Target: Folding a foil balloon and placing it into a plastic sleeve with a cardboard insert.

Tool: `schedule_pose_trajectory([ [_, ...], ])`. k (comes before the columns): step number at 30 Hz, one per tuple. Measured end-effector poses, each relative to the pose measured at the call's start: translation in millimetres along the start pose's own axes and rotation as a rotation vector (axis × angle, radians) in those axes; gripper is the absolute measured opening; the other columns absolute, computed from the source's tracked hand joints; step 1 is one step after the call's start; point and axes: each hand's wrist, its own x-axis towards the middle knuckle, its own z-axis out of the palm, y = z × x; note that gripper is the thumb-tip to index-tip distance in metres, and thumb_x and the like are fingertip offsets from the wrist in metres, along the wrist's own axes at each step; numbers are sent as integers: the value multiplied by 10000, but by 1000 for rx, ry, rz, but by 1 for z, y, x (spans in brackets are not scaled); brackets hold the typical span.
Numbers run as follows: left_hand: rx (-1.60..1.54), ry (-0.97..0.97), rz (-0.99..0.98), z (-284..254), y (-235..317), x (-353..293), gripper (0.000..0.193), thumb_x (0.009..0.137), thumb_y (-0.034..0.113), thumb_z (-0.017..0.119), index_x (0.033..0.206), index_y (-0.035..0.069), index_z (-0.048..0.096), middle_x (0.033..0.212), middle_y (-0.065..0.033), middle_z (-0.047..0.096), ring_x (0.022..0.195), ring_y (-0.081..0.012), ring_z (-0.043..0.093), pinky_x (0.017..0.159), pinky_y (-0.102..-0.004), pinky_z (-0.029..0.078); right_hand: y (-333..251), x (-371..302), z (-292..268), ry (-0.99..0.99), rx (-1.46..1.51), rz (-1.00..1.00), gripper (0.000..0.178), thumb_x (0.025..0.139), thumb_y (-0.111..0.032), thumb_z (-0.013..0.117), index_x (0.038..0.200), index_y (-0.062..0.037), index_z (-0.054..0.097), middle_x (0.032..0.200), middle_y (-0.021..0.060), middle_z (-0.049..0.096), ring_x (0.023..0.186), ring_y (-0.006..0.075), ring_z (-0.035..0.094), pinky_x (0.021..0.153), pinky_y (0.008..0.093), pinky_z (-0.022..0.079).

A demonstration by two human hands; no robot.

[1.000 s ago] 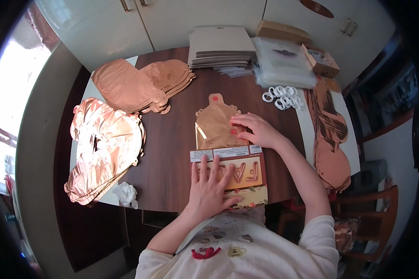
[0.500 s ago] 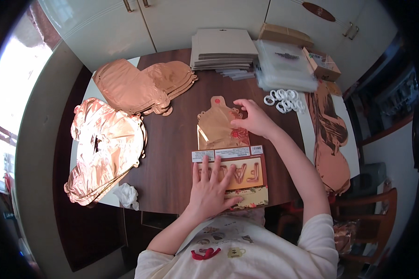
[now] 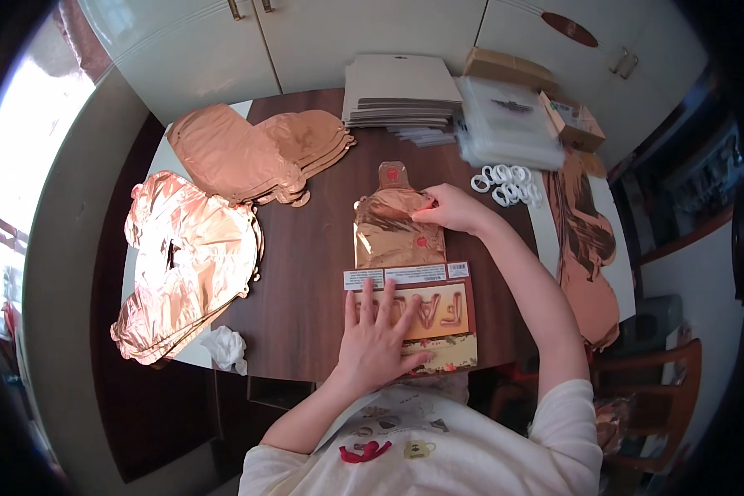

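Head view: at lower centre, the left hand lies spread on the printed card; above, the right hand pinches the copper foil near its edge.

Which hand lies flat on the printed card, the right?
No, the left hand lies on the printed card; the right hand pinches the foil.

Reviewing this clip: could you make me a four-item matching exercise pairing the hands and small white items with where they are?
1. Left hand
2. Right hand
3. White rings
4. Crumpled white wad

A. Near the table's front edge, to the left
B. Fingers spread on the printed card
C. Just in front of the clear plastic stack
D. At the copper foil's upper right edge

Pairs: 1-B, 2-D, 3-C, 4-A
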Motion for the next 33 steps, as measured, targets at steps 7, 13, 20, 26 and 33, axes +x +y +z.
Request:
schedule_pose_trajectory([
  [7,-9,7,4,-1,0,-1,843,762,733,480,1414,207,390,1464,-251,255,1355,-501,152,1070,-618,110,2,-6,0,5,-86,-68,354,734,-234,726,995,-6,653,897,155,685,831,264,662,753,355,504],
  [13,-38,16,4,-1,1,-2,845,762,716,505,1415,192,386,1460,-262,253,1338,-526,169,1062,-633,118,0,-6,1,25,-133,-75,342,739,-222,721,991,-3,644,904,165,681,838,274,661,748,361,504],
  [20,-40,11,-7,-2,3,-2,845,761,710,513,1416,192,384,1460,-267,248,1343,-526,156,1063,-633,115,4,-8,1,31,-126,-91,340,746,-204,714,993,14,631,909,155,683,825,241,659,748,344,501],
  [26,-36,3,-15,-2,3,-3,849,757,715,507,1416,195,384,1460,-264,253,1349,-519,149,1067,-626,111,-7,-37,8,-139,305,-126,103,880,-35,601,967,-24,546,862,3,608,802,66,548,716,232,464],
  [33,-45,-25,-45,-9,5,-1,794,764,678,516,1380,184,433,1412,-203,376,1326,-456,267,1075,-621,127,-7,-100,23,-45,105,-529,85,848,-6,588,878,-32,512,995,83,682,969,223,660,796,331,533],
])
